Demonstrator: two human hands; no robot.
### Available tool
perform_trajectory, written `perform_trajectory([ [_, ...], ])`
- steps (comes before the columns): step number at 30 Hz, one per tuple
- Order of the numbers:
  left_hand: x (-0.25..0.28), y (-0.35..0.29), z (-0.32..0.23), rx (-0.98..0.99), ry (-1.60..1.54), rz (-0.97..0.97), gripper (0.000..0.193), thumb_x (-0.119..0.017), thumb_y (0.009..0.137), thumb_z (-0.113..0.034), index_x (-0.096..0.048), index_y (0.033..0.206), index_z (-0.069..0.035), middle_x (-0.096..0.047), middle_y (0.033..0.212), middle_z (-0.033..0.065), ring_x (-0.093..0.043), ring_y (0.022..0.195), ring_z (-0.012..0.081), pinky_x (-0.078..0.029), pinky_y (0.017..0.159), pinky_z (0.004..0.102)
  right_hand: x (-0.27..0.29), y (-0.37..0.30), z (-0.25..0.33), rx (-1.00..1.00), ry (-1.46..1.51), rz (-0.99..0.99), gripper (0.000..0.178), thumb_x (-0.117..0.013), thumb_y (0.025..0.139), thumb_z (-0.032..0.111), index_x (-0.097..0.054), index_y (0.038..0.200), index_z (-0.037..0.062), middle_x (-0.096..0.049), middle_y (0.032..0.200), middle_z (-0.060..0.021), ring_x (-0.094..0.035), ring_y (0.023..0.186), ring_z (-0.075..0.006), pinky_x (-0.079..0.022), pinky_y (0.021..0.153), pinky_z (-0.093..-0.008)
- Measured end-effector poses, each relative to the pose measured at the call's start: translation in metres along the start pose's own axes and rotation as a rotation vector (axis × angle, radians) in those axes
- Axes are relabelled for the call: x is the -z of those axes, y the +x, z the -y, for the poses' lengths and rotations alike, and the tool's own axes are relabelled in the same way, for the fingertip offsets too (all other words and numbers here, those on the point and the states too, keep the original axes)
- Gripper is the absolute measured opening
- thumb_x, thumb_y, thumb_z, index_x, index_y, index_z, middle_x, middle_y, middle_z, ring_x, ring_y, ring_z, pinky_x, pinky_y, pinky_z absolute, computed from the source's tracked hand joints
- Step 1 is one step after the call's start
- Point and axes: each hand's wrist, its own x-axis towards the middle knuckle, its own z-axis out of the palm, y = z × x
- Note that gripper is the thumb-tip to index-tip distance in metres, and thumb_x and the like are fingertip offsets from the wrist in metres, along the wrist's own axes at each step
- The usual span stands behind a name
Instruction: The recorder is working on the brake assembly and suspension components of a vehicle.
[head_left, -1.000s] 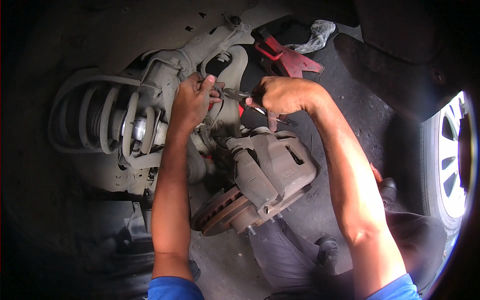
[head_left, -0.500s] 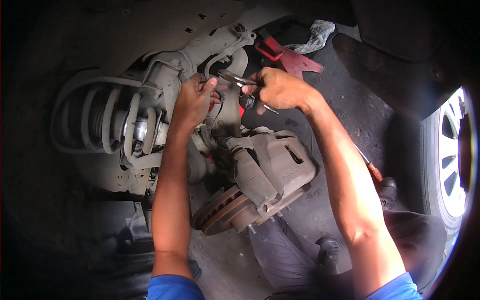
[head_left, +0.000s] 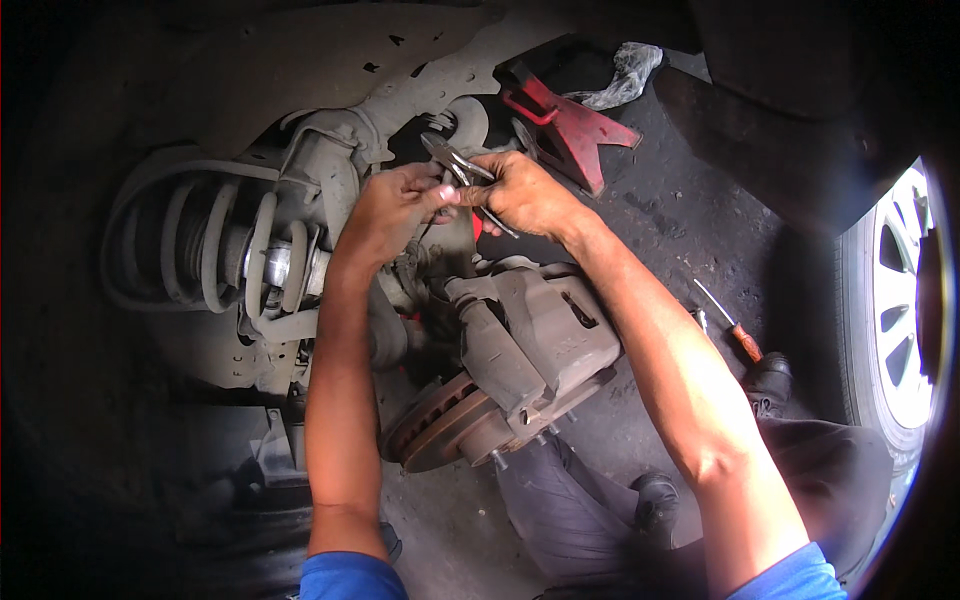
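My right hand [head_left: 522, 196] is closed around a pair of metal pliers [head_left: 452, 160]. Their jaws point up and to the left, and one handle sticks out below my fingers. Against the right hand's fingertips, my left hand [head_left: 392, 218] is pinched closed; whatever lies between its fingers is hidden. Both hands are above the brake caliper [head_left: 540, 325], which is mounted over a rusty brake disc [head_left: 440, 420]. Left of my left forearm is the coil spring [head_left: 215, 245] around its strut.
A red jack stand [head_left: 575, 130] stands on the dark floor beyond my right hand, with crumpled clear plastic [head_left: 630, 75] behind it. A screwdriver with an orange-brown handle [head_left: 746, 342] lies right of my right forearm. At the right edge is a wheel with its tyre [head_left: 862, 310].
My right hand has moved left and slightly down with the pliers, and now meets my left hand. The left hand has shifted slightly right and down. The view has moved a little.
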Motion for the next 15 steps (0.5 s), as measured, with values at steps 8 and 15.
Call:
perform_trajectory([
  [8,-0.007,-0.005,0.006,-0.025,0.258,0.029,0.054,-0.066,0.101,-0.015,-0.047,0.144,0.011,-0.070,0.116,0.0164,-0.072,0.102,0.0203,-0.057,0.091,0.0307,0.000,0.007,-0.006,-0.020,0.083,-0.091,0.035,-0.076,0.093,0.019,-0.070,0.121,-0.0002,-0.068,0.077,-0.0056,-0.061,0.056,-0.0105,-0.051,0.054,-0.0281],
  [15,0.002,-0.002,0.014,-0.065,0.377,0.168,0.053,-0.055,0.107,-0.023,-0.044,0.146,0.011,-0.066,0.126,0.0208,-0.069,0.117,0.0248,-0.053,0.101,0.0362,0.000,0.009,-0.010,0.057,0.151,-0.150,0.029,-0.076,0.092,0.018,-0.071,0.114,0.0002,-0.069,0.078,-0.0054,-0.060,0.057,-0.0099,-0.051,0.055,-0.0284],
])
